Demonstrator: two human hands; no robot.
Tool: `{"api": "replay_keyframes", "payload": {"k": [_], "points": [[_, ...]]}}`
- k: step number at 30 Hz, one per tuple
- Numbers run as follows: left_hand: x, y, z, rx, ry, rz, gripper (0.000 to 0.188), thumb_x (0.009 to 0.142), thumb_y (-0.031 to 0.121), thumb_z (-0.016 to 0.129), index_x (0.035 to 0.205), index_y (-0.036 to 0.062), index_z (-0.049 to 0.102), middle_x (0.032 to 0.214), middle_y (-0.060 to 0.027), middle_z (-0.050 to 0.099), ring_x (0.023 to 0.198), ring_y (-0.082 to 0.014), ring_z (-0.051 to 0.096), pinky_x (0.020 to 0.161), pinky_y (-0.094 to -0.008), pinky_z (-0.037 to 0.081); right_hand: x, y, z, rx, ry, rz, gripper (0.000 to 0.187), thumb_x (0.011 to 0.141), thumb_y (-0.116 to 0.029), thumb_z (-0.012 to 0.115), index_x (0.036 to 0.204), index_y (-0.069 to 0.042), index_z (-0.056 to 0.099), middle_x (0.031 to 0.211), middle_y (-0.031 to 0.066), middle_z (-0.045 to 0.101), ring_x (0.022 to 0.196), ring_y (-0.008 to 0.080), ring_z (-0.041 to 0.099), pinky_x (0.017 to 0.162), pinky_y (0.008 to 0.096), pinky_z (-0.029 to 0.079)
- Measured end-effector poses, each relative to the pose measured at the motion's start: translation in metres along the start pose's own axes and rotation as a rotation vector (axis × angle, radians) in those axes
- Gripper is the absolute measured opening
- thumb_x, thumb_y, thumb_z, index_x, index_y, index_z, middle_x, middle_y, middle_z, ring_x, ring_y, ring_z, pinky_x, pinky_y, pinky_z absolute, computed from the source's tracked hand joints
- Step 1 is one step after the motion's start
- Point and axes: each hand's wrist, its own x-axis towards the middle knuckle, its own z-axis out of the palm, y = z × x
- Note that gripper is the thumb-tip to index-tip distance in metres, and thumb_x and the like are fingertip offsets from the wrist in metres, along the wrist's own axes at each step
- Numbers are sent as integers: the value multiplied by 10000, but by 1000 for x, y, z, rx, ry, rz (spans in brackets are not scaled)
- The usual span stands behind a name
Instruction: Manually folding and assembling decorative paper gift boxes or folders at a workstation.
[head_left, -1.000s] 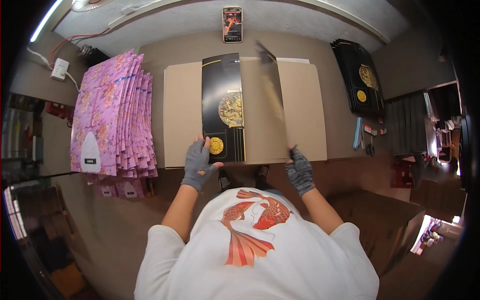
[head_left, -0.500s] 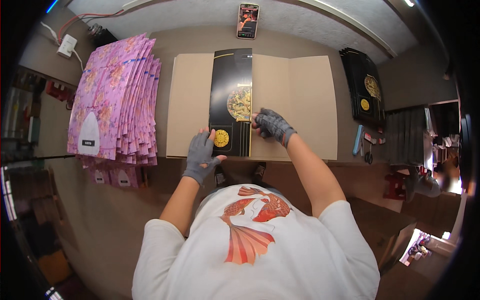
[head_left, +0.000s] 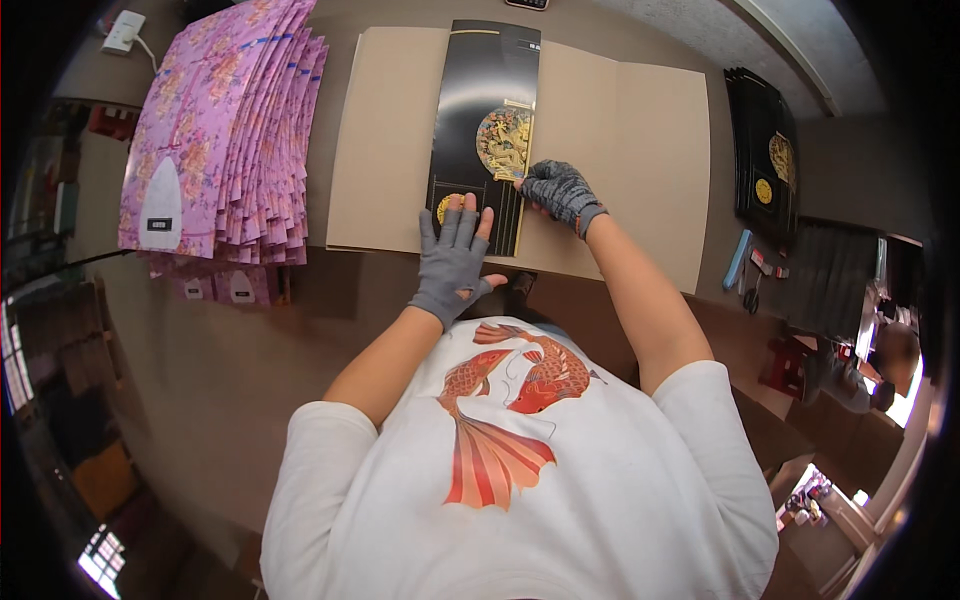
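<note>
Several pink flowered bags (head_left: 205, 115) lie leftmost; my left hand (head_left: 450, 252), fingers spread, rests on the near end of a black folder (head_left: 485, 95) atop brown cardboard (head_left: 630, 140); my right hand (head_left: 562, 193) curls at the folder's right edge, whether pinching I cannot tell.

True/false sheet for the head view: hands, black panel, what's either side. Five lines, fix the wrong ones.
1. Left hand touches the black panel at its near end. True.
2. Right hand is at the panel's left edge. False: right hand is at its right edge.
3. Pink stack is left of the cardboard. True.
4. Both hands are ungloved. False: both wear grey fingerless gloves.
5. Black stack is right of the cardboard. True.
</note>
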Motion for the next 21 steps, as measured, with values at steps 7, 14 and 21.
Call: {"api": "replay_keyframes", "payload": {"k": [7, 14, 21], "points": [[-1, 5, 18, -53, 33, 43, 996, 780, 614, 646, 1530, 67, 283, 1606, -198, 193, 1492, -395, 118, 1144, -650, 44, -3, 5, 3, -9, 27, -47, 317, 840, -353, 687, 899, -43, 711, 684, 67, 678, 604, 169, 637, 627, 332, 514], [-5, 3, 25, -44, 50, 60, 931, 816, 570, 634, 1525, 70, 295, 1604, -184, 207, 1488, -394, 130, 1139, -652, 61, 1, 14, 7, -48, 23, -67, 345, 832, -364, 683, 941, -37, 699, 716, 92, 694, 683, 212, 664, 708, 358, 517], [-3, 1, 27, -42, 58, 81, 919, 810, 545, 663, 1514, 70, 312, 1586, -205, 237, 1460, -430, 189, 1107, -680, 118, -2, 11, 7, -104, 63, -76, 368, 825, -386, 682, 962, -45, 702, 843, 130, 721, 820, 272, 688, 798, 392, 516]]}}
